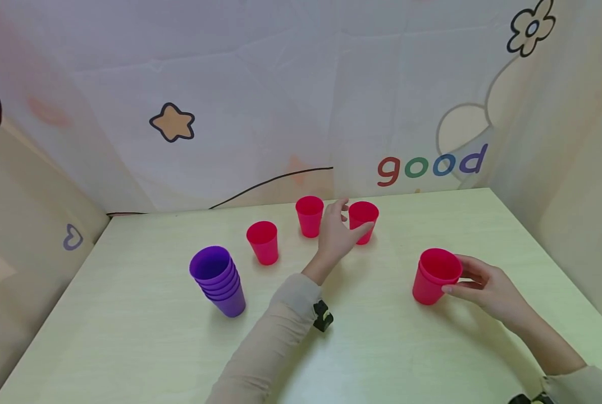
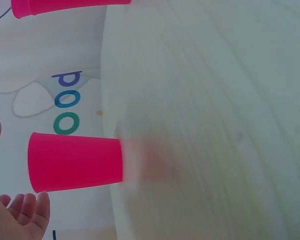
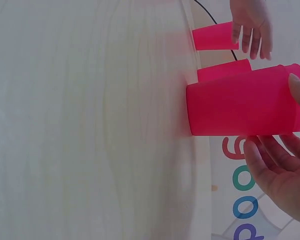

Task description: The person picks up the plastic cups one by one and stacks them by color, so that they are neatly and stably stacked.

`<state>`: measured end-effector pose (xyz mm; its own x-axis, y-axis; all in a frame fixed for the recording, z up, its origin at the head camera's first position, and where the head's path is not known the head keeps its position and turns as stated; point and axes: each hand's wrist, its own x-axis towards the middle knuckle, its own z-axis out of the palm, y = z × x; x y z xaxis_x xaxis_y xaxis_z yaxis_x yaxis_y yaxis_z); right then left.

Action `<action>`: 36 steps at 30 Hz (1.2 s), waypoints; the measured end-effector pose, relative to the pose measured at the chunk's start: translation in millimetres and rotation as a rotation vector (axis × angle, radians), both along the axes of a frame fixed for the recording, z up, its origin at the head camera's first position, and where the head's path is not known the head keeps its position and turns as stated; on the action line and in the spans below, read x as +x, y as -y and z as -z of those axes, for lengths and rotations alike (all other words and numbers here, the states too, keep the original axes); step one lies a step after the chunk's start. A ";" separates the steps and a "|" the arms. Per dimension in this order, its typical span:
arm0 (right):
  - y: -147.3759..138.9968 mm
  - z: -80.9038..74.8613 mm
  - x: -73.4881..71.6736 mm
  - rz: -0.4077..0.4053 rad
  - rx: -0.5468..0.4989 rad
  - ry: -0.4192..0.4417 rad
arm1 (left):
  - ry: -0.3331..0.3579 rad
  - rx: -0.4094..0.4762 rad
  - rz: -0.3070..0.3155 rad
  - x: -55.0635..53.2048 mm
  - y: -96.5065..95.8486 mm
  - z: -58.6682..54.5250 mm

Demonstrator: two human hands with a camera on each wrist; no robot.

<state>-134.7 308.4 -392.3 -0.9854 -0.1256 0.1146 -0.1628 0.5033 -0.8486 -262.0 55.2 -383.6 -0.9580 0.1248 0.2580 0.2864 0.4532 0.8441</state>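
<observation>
On the right of the table, my right hand [image 1: 494,289] holds a stack of two red cups [image 1: 427,289] near the rim. In the right wrist view the thumb lies on one side of the stack and the fingers [image 3: 262,162] on the other. My left hand [image 1: 335,238] reaches to a single red cup [image 1: 365,211] at the back. Thumb and fingers are spread around that cup, fingertips close to its rim in the left wrist view. A second single red cup [image 1: 309,216] stands just left of this hand, and a third red cup [image 1: 263,242] farther left.
Several nested purple cups [image 1: 230,300] stand upright on the left part of the pale table [image 1: 129,348]. A printed cloth [image 1: 260,112] hangs behind the table's back edge and along its sides.
</observation>
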 end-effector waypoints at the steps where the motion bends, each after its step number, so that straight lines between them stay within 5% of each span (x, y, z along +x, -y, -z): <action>1: 0.3 -0.3 0.0 -0.001 0.000 0.000 | 0.010 -0.022 -0.014 -1.4 -0.9 1.5; 13: 3.1 -2.4 -0.5 0.000 0.012 0.007 | 0.121 -0.120 -0.073 -17.9 -14.2 12.8; 19: 2.6 -2.3 0.8 0.007 0.018 0.027 | 0.135 -0.087 -0.087 -21.4 -16.3 16.6; 29: 1.3 -3.7 1.9 0.016 0.032 0.025 | 0.152 -0.001 -0.045 -22.9 -18.4 16.1; 36: 0.1 -2.8 2.2 0.018 0.033 0.021 | 0.103 -0.006 0.005 -21.5 -19.5 14.5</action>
